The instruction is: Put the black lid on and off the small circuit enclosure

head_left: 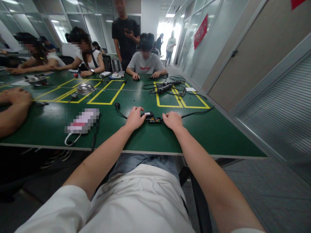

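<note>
Both my hands rest on the green tabletop, on either side of two small black items. My left hand (135, 119) lies palm down, its loosely bent fingers beside a black adapter-like box (147, 114) with a pale label. Whether they touch it I cannot tell. In front of that box is a small black device (155, 120) with a lit coloured display. My right hand (173, 119) lies just right of the device, fingers slightly bent and thumb near its edge. A black cable (121, 114) with a round plug end runs up to my left hand. Another cable (196, 113) leads right from behind my right hand.
The green table (218, 136) has yellow tape rectangles. Beyond my hands lie a black tool with tangled cables (167, 87) and, left, a metal bowl (85, 88). A blurred pale pouch (84, 121) lies nearer. A neighbour's arm (14, 110) rests at left; several people sit opposite.
</note>
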The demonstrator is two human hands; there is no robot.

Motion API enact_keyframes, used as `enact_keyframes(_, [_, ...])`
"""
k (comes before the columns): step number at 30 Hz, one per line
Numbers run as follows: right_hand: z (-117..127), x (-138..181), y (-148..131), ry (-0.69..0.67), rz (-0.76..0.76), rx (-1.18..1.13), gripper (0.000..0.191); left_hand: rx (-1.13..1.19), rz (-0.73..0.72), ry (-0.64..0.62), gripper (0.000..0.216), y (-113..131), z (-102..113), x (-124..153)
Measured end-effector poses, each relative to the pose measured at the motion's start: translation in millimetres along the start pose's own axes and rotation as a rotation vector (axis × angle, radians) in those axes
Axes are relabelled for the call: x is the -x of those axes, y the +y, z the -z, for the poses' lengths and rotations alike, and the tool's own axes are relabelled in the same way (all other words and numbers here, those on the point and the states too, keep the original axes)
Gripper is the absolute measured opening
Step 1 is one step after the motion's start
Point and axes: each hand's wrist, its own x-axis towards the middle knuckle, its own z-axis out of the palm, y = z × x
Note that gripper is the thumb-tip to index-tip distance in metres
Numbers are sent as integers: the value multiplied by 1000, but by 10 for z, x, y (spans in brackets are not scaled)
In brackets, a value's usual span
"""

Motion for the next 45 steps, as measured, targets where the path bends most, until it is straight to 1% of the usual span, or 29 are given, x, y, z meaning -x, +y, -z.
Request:
enact_keyframes(2, [2,4,-7,-1,-2,5,53,-94,35,-1,32,17,33,34])
enact_keyframes(5, [11,8,-19,4,-8,9,54,-189,53,-57,45,36,72,57])
enact_keyframes(8, [39,14,-28,15,-19,10,54,-205,57,-89,52,56,94,48])
enact_keyframes(13, [95,27,-36,28,-28,0,54,-222,67,-90,59,84,109,28])
enact_keyframes(18, [80,15,-41,3,-44,-14,49,-222,67,-115,54,49,89,19])
enact_keyframes(20, [65,3,-39,-3,-51,-19,49,-212,57,-83,45,22,75,7])
enact_keyframes(23, [52,-12,-34,-4,-53,-23,49,-126,-43,-23,35,-19,51,-24])
enact_keyframes(26, [53,-16,-34,-8,-54,-23,48,-34,-128,-77,31,-53,27,-59])
enact_keyframes(29, [58,-10,-40,-13,-53,-20,46,-19,-98,-99,29,-82,16,-82])
enact_keyframes(32, [55,-3,-43,-18,-45,-16,46,-23,-40,-65,31,-92,29,-78])
enact_keyframes(34, [48,2,-42,-23,-36,-14,48,-23,-38,-41,33,-74,47,-56])
enact_keyframes(36, [39,7,-41,-25,-29,-13,49,1,-99,-17,37,-38,61,-25])
enact_keyframes(38, [32,12,-39,-22,-24,-15,50,49,-224,0,40,0,60,3])
enact_keyframes(39, [30,14,-38,-20,-22,-16,51,71,-298,-12,40,14,51,12])
enact_keyframes(40, [28,15,-37,-18,-20,-18,52,88,-371,-45,38,21,38,17])
enact_keyframes(42, [28,17,-35,-17,-18,-19,54,97,-480,-149,35,16,1,11])
enact_keyframes(44, [29,16,-35,-20,-18,-18,56,92,-547,-228,33,-8,-36,-9])
enact_keyframes(45, [31,15,-36,-22,-17,-17,56,91,-565,-238,34,-24,-52,-20])
